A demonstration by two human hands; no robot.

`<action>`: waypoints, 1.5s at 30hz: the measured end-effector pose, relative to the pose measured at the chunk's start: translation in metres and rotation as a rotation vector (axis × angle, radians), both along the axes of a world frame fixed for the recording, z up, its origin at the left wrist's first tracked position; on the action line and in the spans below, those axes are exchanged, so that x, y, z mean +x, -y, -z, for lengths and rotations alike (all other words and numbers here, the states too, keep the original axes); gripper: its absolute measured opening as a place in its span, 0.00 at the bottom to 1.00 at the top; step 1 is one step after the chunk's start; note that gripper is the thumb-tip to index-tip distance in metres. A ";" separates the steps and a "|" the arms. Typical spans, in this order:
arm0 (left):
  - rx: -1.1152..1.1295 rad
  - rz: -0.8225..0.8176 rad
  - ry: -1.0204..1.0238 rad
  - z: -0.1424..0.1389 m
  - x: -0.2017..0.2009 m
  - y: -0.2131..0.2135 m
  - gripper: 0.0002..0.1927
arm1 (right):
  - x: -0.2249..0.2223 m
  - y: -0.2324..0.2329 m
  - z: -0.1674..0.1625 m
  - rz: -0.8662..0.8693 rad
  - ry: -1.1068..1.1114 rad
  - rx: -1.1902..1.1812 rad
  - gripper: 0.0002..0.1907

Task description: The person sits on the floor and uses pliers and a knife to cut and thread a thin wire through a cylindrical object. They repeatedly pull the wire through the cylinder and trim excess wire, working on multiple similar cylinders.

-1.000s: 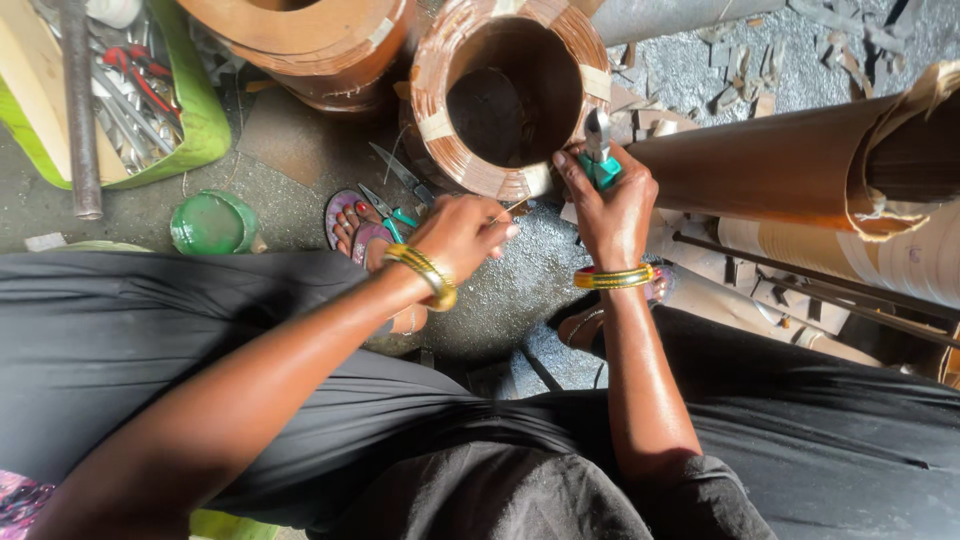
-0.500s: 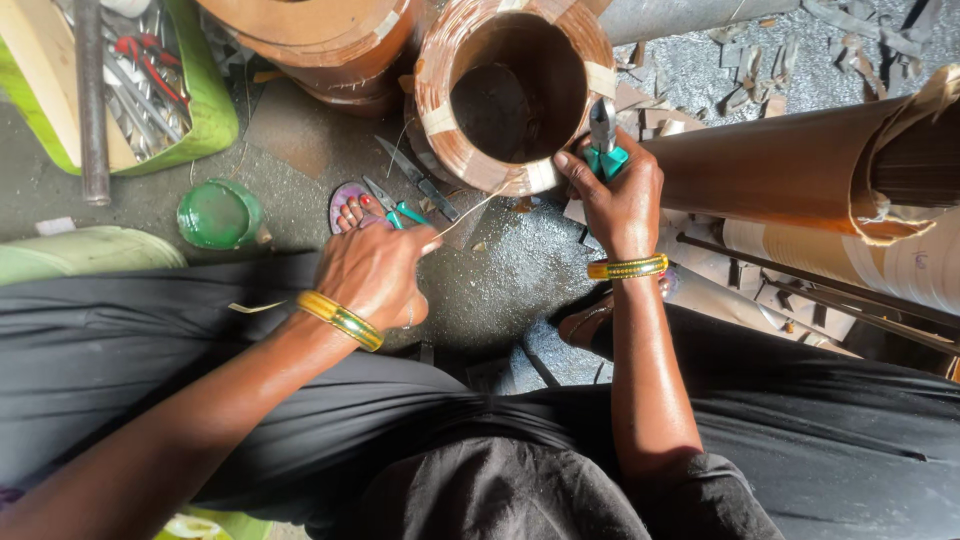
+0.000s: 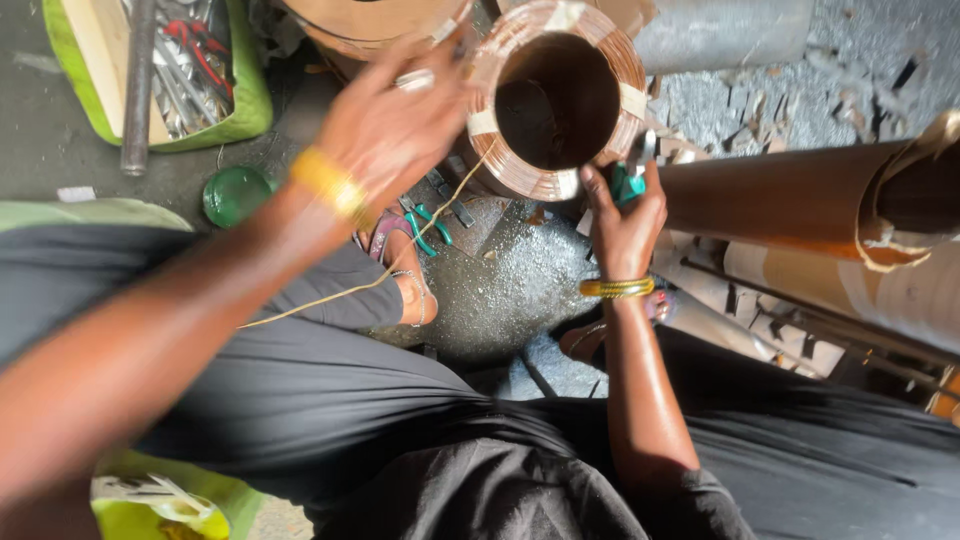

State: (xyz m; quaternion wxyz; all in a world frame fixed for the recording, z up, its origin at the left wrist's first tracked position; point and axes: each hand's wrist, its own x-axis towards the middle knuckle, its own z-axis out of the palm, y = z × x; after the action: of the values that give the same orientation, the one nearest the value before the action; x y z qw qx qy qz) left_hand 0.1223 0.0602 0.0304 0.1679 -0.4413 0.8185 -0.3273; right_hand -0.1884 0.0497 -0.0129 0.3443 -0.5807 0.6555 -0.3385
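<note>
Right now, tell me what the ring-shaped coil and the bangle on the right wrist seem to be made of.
Coil: apparently copper wire, a glossy reddish-orange surface with fine parallel winding lines, bound by pale tape strips. Bangle on the right hand: looks like gold-coloured metal, shiny yellow with bright glints; it could be plated or plastic.

The wire coil [image 3: 558, 95] stands on the floor [image 3: 500, 290] in front of the person's knees. Left of the coil, the left hand [image 3: 395, 125] is raised beside its rim, with a thin wire [image 3: 400, 265] trailing from it toward the lap. Just right of the coil, the right hand [image 3: 622, 215] holds pliers [image 3: 630, 175] against its lower edge. Further right of the coil lie cardboard tubes [image 3: 800, 195]. Far left of the coil sits a tray [image 3: 160, 70] of tools, with a round lid [image 3: 235, 195] below it.
</note>
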 end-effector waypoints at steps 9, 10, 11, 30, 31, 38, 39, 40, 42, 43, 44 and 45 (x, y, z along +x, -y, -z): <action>0.358 0.705 -0.270 0.060 -0.017 0.089 0.14 | 0.010 -0.020 0.024 0.082 0.346 -0.093 0.29; 0.304 0.741 -0.274 0.058 -0.022 0.084 0.17 | 0.005 -0.012 0.023 0.069 0.267 -0.128 0.26; 0.295 0.643 -0.331 0.059 -0.035 0.072 0.18 | -0.003 -0.002 0.020 0.053 0.181 -0.162 0.23; 0.323 -0.389 -1.343 0.002 -0.081 -0.016 0.12 | 0.016 -0.050 -0.021 -0.113 0.338 0.326 0.08; 0.368 -0.407 -1.339 0.000 -0.082 -0.015 0.07 | 0.016 -0.052 -0.019 -0.138 0.398 0.316 0.07; 0.337 -0.096 -1.236 0.019 -0.120 -0.019 0.13 | 0.000 -0.047 -0.008 -0.250 0.279 0.387 0.10; 0.333 -0.064 -1.207 0.021 -0.121 -0.018 0.13 | -0.001 -0.046 -0.008 -0.280 0.331 0.412 0.10; 0.333 -0.036 -1.179 0.022 -0.120 -0.018 0.14 | -0.003 -0.046 -0.008 -0.310 0.383 0.442 0.11; 0.432 -0.095 -1.196 0.020 -0.109 -0.012 0.12 | -0.009 -0.045 -0.012 -0.343 0.412 0.475 0.11; 0.483 -0.122 -1.203 0.018 -0.104 -0.007 0.11 | -0.013 -0.043 -0.015 -0.347 0.387 0.477 0.11; 0.465 -0.077 -1.143 0.015 -0.093 0.000 0.13 | -0.019 -0.041 -0.018 -0.347 0.362 0.482 0.11; 0.447 -0.029 -1.081 0.013 -0.082 0.007 0.16 | -0.026 -0.039 -0.022 -0.374 0.322 0.482 0.12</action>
State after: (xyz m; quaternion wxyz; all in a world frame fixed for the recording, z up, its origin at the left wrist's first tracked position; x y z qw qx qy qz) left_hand 0.0405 0.0529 0.0178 -0.1800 -0.5107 0.8310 0.1271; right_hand -0.2142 0.0882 0.0087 0.6267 -0.5320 0.5359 -0.1925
